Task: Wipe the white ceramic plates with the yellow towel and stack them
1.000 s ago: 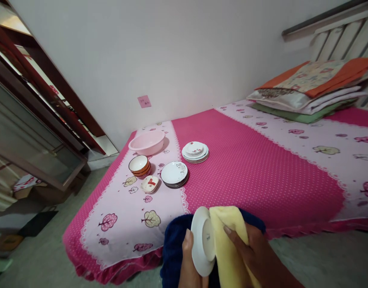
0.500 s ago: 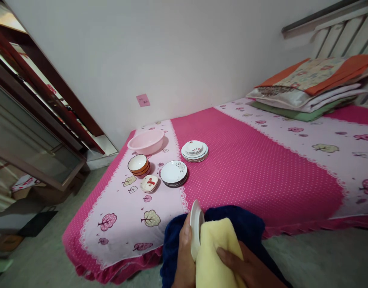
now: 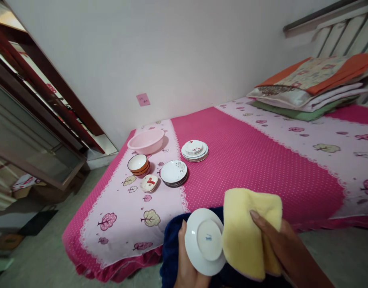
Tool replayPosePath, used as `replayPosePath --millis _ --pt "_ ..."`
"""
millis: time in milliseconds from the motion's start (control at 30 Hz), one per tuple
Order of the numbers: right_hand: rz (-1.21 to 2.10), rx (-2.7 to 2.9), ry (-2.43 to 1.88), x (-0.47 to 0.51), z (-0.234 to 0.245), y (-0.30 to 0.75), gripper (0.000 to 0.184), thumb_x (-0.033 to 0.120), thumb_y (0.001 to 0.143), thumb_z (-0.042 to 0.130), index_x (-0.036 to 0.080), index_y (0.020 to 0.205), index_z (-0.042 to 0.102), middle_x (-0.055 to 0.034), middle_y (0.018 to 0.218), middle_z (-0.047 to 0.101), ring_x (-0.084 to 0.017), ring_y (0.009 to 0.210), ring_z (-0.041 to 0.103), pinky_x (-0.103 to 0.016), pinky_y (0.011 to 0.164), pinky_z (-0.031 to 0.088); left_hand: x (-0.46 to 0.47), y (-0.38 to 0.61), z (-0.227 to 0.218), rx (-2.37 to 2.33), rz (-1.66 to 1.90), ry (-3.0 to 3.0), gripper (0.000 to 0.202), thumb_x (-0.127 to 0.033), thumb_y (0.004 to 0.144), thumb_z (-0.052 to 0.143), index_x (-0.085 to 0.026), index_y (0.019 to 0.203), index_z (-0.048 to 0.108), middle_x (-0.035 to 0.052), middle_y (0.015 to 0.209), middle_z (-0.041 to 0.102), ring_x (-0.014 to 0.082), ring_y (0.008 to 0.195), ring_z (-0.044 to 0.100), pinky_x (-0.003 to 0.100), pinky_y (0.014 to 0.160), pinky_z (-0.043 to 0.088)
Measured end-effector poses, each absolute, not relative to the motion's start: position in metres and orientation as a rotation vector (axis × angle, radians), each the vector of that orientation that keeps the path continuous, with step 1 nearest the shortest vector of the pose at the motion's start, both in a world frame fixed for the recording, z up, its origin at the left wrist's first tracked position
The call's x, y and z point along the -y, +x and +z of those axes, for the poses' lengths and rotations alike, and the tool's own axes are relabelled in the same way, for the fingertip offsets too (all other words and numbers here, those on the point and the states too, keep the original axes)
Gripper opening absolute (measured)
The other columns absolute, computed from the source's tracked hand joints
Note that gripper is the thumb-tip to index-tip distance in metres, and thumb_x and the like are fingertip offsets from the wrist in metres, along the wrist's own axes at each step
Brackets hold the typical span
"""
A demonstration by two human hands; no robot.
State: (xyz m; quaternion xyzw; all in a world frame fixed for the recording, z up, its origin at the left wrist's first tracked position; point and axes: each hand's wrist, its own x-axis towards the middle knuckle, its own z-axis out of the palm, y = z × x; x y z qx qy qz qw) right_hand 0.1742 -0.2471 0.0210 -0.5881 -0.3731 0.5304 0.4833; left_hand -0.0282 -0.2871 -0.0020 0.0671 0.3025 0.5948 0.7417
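My left hand (image 3: 188, 264) grips a small white plate (image 3: 204, 241) by its rim, with the underside and a small blue mark turned toward me. My right hand (image 3: 284, 250) is closed on a folded yellow cloth (image 3: 246, 232) that overlaps the plate's right edge. Both sit low in the view, above a dark blue fabric (image 3: 171, 244) at the bed's near edge.
On the pink bedspread (image 3: 246, 168) lie a pink basin (image 3: 146, 141), stacked orange-rimmed bowls (image 3: 138, 165), a small red-patterned dish (image 3: 149, 183) and two stacks of white plates (image 3: 174, 173) (image 3: 195, 150). Folded bedding (image 3: 310, 86) is piled at the far right. A glass-fronted cabinet (image 3: 36, 132) stands left.
The plate has turned from edge-on to showing its underside. My right hand has carried the yellow cloth up and to the right, off the plate's face.
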Motion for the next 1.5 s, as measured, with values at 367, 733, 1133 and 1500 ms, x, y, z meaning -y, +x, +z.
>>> replayPosePath --millis 367,733,1133,1500 --pt "1.447 0.954 -1.373 0.275 -0.011 0.123 0.058 0.068 0.075 0.073 0.019 0.107 0.074 -0.0121 0.111 0.078 -0.034 0.104 0.071 -0.041 0.084 0.06 0.283 -0.02 -0.008 -1.158 1.432 0.774 0.059 -0.044 0.079 0.078 -0.023 0.133 0.066 0.0113 0.141 0.062 0.0349 0.142 0.042 0.045 0.123 0.021" --pt "1.801 0.824 -1.029 0.265 -0.01 0.11 0.059 0.054 0.069 0.083 0.014 0.112 0.073 -0.0118 0.1 0.08 -0.034 0.097 0.074 -0.043 0.092 0.057 0.284 -0.003 -0.023 -1.864 1.539 1.625 0.076 -0.026 0.069 0.076 -0.019 0.143 0.056 0.0192 0.152 0.043 0.0425 0.145 0.032 0.06 0.121 0.017" --pt "1.841 0.725 -1.116 0.256 -0.05 0.135 0.058 0.051 0.063 0.086 0.016 0.106 0.07 -0.011 0.09 0.08 -0.034 0.084 0.077 -0.043 0.078 0.061 0.281 -0.053 -0.039 -1.61 1.266 1.576 0.072 -0.038 0.082 0.067 -0.018 0.148 0.048 0.0167 0.146 0.056 0.0327 0.135 0.05 0.046 0.115 0.038" --pt "1.763 0.76 -1.227 0.258 -0.041 0.135 0.065 0.055 0.054 0.088 0.015 0.103 0.071 -0.009 0.089 0.079 -0.031 0.085 0.075 -0.034 0.072 0.06 0.289 -0.076 -0.015 -1.349 1.138 1.057 0.051 -0.068 0.087 0.059 -0.018 0.074 0.059 -0.0042 0.063 0.051 0.0113 0.059 0.043 0.022 0.055 0.035"
